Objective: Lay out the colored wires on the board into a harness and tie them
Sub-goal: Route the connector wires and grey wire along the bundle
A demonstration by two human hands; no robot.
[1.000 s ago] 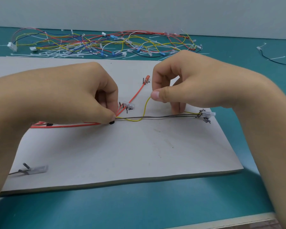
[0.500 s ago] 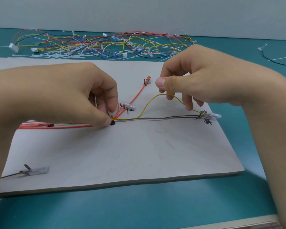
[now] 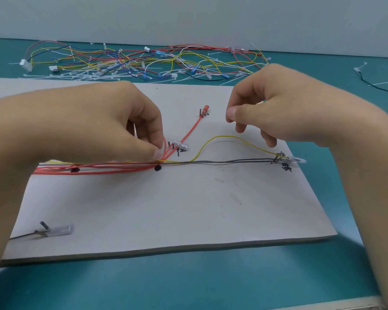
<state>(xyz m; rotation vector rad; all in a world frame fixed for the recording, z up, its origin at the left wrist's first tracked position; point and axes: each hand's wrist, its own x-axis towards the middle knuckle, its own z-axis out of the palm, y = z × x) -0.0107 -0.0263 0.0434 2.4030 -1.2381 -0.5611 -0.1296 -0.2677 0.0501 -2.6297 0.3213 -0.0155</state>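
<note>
A grey board (image 3: 188, 209) lies on the teal table. Several red wires (image 3: 112, 169) run from the left to a junction beside a black dot (image 3: 158, 168). There my left hand (image 3: 87, 126) pinches the bundle between thumb and forefinger. From the junction, grey and black wires (image 3: 222, 162) lead right to a clear connector (image 3: 293, 159). A yellow wire (image 3: 222, 137) arcs loosely above them to that connector. One red wire branches up to a red terminal (image 3: 205, 107). My right hand (image 3: 289, 108) hovers over the yellow arc with loosely curled fingers, holding nothing.
A tangle of loose coloured wires (image 3: 143, 61) and white cable ties (image 3: 76, 74) lies behind the board. Another clear connector (image 3: 180, 145) sits by the junction, and one with a grey wire (image 3: 58, 229) at the board's near left. A black wire (image 3: 376, 86) lies far right.
My right hand has let go of the yellow wire and risen to the right. The yellow wire now stands in a free arc. My left hand keeps its pinch at the junction.
</note>
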